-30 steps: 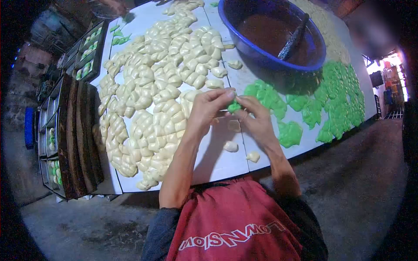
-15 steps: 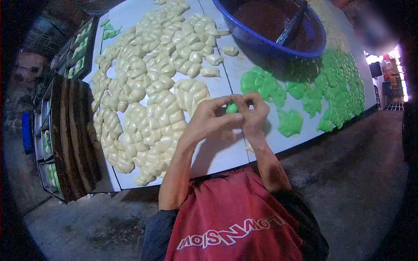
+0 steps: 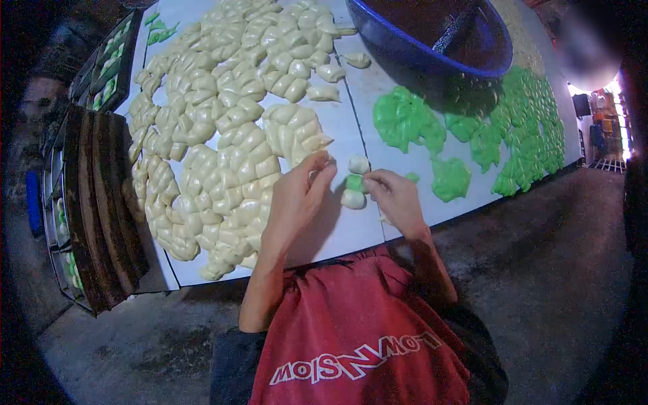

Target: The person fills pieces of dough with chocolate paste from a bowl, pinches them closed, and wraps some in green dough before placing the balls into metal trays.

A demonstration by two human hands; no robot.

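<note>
My right hand (image 3: 397, 197) pinches a small green dough piece (image 3: 355, 182) just above the white table (image 3: 337, 233). Two cream dough lumps lie beside it, one just beyond (image 3: 358, 164) and one just nearer (image 3: 352, 199). My left hand (image 3: 297, 199) has let go and reaches left, its fingertips touching the edge of the big spread of cream dough pieces (image 3: 223, 135). Nothing shows in that hand.
Flat green dough patches (image 3: 405, 121) and several more (image 3: 533, 128) cover the table's right side. A blue basin (image 3: 432, 50) with brown filling and a dark utensil (image 3: 451, 37) stands at the back. Dark wooden trays (image 3: 101, 202) stand on edge at the left. My red shirt (image 3: 358, 337) fills the foreground.
Both hands held the green piece together before. They have now parted and dropped to the table: the right keeps the green piece, the left has moved to the cream pile.
</note>
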